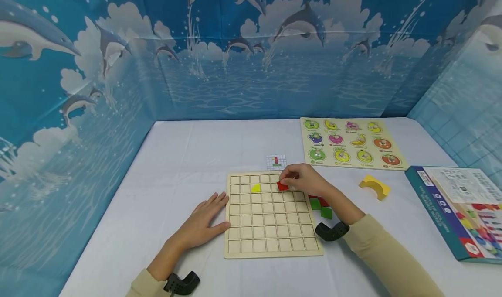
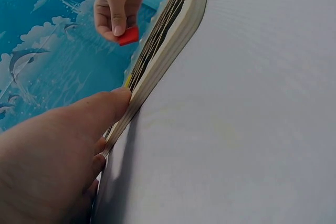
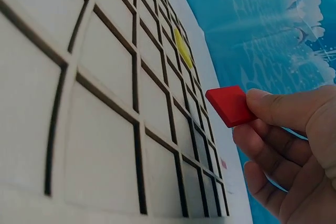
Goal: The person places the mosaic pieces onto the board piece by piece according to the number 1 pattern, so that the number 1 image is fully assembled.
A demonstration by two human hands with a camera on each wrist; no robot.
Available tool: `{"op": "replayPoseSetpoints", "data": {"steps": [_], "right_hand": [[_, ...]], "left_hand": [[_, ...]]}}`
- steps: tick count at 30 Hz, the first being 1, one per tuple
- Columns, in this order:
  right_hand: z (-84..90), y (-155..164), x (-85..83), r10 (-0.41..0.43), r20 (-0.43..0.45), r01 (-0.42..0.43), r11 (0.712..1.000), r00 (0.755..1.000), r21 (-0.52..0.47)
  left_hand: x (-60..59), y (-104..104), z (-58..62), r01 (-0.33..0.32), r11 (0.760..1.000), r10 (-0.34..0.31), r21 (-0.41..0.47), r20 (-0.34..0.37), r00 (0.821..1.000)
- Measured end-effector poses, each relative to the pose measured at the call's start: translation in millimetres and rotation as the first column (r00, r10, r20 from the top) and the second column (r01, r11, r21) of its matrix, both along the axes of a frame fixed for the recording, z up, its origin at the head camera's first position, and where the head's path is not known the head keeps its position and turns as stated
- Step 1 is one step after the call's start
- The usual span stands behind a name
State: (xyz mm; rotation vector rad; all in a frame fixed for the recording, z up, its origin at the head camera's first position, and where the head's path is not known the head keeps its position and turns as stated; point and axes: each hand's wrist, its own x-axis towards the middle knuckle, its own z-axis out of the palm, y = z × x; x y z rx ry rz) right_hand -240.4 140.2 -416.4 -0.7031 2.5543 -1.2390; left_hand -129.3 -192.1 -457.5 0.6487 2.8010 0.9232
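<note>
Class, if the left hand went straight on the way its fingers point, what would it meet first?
The wooden grid board, at its left edge in the head view; the left hand seems to touch it, though exact contact is unclear.

Fruit board (image 1: 348,144) — yellow arch (image 1: 375,185) — box (image 1: 460,212)

A person's left hand (image 1: 201,224) lies with fingers extended and thumb spread, left of centre in the head view's lower half; the right hand (image 1: 308,180), right of centre, pinches with thumb and fingertips, its sleeved forearm (image 1: 378,247) slanting toward the lower right.
</note>
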Motion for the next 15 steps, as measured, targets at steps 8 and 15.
{"op": "replayPoseSetpoints", "data": {"steps": [8, 15], "right_hand": [[-4.2, -12, 0.4, 0.008, -0.027, -0.009, 1.000, 1.000, -0.029], [-3.7, -23, -0.4, 0.013, -0.014, -0.014, 0.998, 1.000, -0.055]], "left_hand": [[0.5, 0, 1.0, -0.002, 1.000, 0.002, 0.002, 0.010, 1.000], [-0.2, 0, 0.2, 0.004, 1.000, -0.004, 0.007, 0.001, 1.000]]}}
